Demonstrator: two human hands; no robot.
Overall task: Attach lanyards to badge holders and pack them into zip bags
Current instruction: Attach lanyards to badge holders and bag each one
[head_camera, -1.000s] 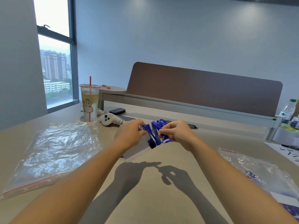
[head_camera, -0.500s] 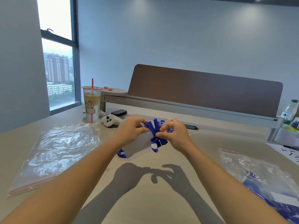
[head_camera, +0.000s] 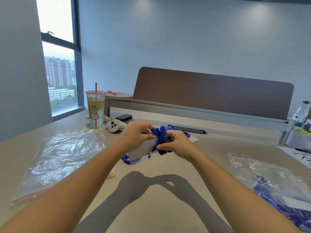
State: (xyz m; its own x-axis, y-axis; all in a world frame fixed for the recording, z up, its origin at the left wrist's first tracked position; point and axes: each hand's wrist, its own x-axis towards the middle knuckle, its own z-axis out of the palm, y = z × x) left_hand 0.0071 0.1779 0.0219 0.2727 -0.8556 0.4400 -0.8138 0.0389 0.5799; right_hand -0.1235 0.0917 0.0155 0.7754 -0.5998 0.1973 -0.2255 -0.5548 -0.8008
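Note:
Above the middle of the table, my left hand and my right hand both pinch a bunched blue lanyard. A clear badge holder with blue trim hangs under the hands, its lower corner near the tabletop. An empty zip bag with a red seal lies flat at the left. A second zip bag at the right holds blue lanyards and badge holders. My fingers hide where lanyard and holder meet.
A plastic drink cup with a red straw stands at the back left, beside a white controller and a black phone. A brown desk divider runs across the back. Water bottle and papers sit at the right.
My hands have closed in on each other and dropped slightly with the lanyard bunch. The badge holder now hangs lower, with its blue-trimmed corner showing below my left wrist.

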